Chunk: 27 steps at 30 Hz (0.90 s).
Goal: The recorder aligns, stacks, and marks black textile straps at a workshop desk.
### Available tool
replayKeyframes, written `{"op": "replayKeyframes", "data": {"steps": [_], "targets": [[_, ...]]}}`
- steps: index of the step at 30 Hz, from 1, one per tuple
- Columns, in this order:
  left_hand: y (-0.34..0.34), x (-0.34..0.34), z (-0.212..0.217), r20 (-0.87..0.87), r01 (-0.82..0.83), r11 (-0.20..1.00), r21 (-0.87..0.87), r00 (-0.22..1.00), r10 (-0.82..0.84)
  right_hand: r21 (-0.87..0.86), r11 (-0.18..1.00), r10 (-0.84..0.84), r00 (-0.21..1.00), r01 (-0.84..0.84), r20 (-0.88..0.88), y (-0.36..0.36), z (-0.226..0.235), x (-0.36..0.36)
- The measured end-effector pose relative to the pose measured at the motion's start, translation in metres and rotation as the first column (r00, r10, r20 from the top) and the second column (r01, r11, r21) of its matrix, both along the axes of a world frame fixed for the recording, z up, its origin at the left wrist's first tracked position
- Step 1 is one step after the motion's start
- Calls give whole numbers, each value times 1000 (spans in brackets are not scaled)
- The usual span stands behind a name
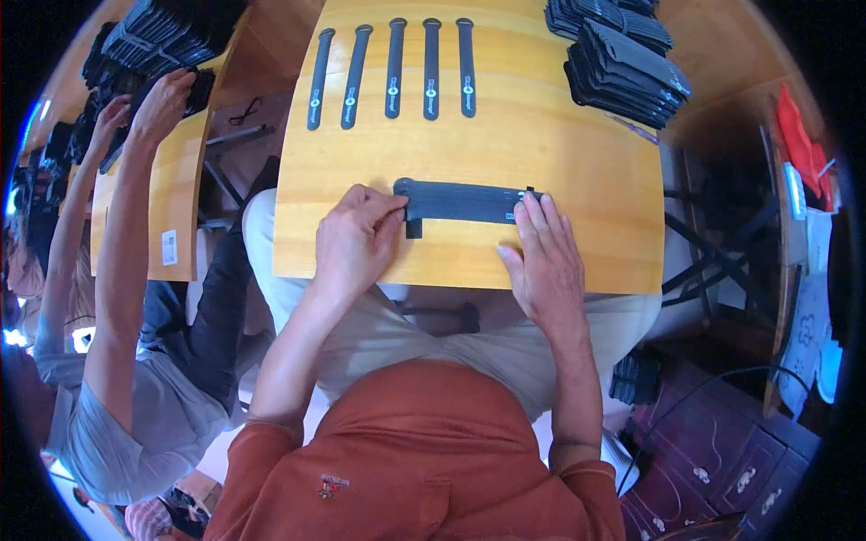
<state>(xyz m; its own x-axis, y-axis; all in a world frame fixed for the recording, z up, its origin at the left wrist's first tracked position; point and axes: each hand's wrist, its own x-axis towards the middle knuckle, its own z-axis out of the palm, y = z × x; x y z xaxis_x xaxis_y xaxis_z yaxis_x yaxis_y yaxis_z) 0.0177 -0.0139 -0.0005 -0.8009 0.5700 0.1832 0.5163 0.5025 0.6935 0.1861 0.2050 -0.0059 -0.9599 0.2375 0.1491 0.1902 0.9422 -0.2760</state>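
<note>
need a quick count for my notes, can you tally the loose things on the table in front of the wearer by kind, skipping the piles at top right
Narrow dark grey flat strips with rounded ends, in the row: 5
Wide dark grey fabric-looking band under the left hand and right hand, layers unclear: 1
Slim purplish pen-like tool: 1
Total: 7

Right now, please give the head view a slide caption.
Left hand and right hand touch a dark band; five dark straps lie beyond.

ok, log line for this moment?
left hand: pinching band at left end | right hand: fingers over right end | straps: five, in row
</note>
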Motion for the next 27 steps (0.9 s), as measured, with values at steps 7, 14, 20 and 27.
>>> {"op": "replayKeyframes", "data": {"steps": [7, 14, 20, 27], "targets": [[-10, 12, 9, -253, 93, 969, -227, 956, -151, 54, 998, 25, 999, -23, -47, 1, 9, -4], [-24, 8, 4, -388, 207, 927, -314, 863, -324, 18, 999, 30, 994, -32, 106, 15, 40, -54], [-25, 9, 3, -370, 236, 924, -300, 864, -341, 44, 997, 71, 958, -61, -278, 33, 7, -151], [-27, 7, 4, -369, 245, 934, -259, 869, -330, 55, 997, 68, 989, -61, -132, 39, 0, -160]]}}
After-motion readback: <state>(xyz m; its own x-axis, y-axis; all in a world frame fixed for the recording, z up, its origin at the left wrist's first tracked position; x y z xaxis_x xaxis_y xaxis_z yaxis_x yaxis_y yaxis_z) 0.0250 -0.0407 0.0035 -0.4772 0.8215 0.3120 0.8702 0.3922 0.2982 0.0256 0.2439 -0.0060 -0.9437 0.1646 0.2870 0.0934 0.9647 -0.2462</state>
